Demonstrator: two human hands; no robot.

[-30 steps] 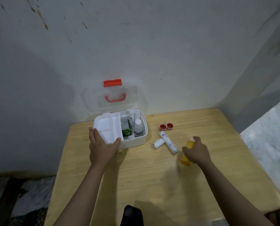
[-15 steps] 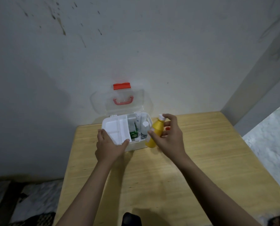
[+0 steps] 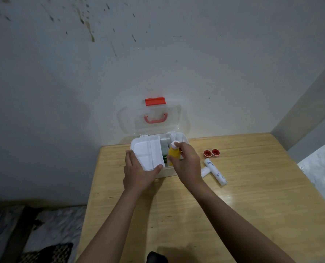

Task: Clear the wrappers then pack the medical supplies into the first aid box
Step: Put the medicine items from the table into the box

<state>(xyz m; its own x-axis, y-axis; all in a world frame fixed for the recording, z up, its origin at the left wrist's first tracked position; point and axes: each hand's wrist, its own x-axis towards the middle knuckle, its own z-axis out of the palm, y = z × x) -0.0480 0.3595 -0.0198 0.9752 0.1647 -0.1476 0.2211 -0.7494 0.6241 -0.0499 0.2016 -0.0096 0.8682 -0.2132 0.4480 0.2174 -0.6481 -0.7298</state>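
A white first aid box [image 3: 168, 172] stands open at the table's back edge, its clear lid [image 3: 152, 118] with a red handle leaning on the wall. My left hand [image 3: 138, 171] grips the white divided tray [image 3: 148, 154] over the box's left half. My right hand [image 3: 186, 162] is closed around a yellow bottle [image 3: 173, 153] with a white cap, upright and partly inside the box's right half. Other supplies in the box are mostly hidden. Two white bandage rolls [image 3: 215, 171] and two small red-and-white tape rolls [image 3: 211, 153] lie on the table to the right.
The wooden table [image 3: 233, 215] is pushed against a stained white wall. A corner post rises at the back right. Patterned fabric lies on the floor at the lower left.
My right hand picked the yellow bottle up off the table, carried it left and has lowered it into the box's right half. My left hand stayed on the tray.
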